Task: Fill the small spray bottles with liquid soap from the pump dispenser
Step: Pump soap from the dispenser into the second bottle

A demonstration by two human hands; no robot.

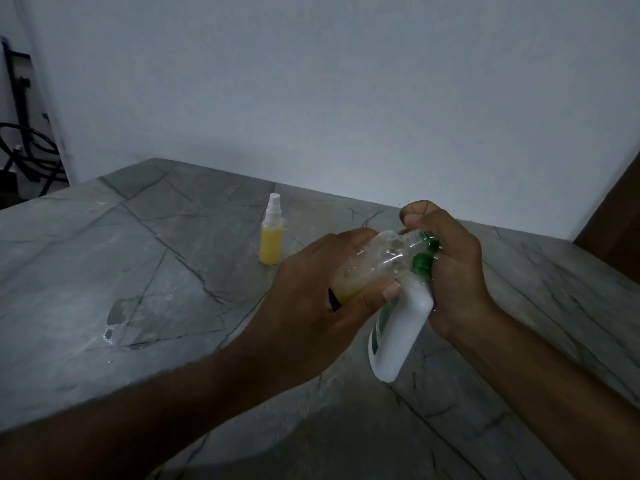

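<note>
My left hand grips a small clear spray bottle, tilted on its side, with yellow soap in its lower part. Its open neck points right, toward the green pump top of a white dispenser bottle. My right hand is curled round the dispenser's pump and neck and holds it tilted above the table. A second small spray bottle, filled with yellow soap and capped with a white sprayer, stands upright on the table behind my left hand.
The grey marble table has a wet patch at the left. A white wall stands behind. Dark cables and a stand sit at the far left. A brown panel shows at the right edge.
</note>
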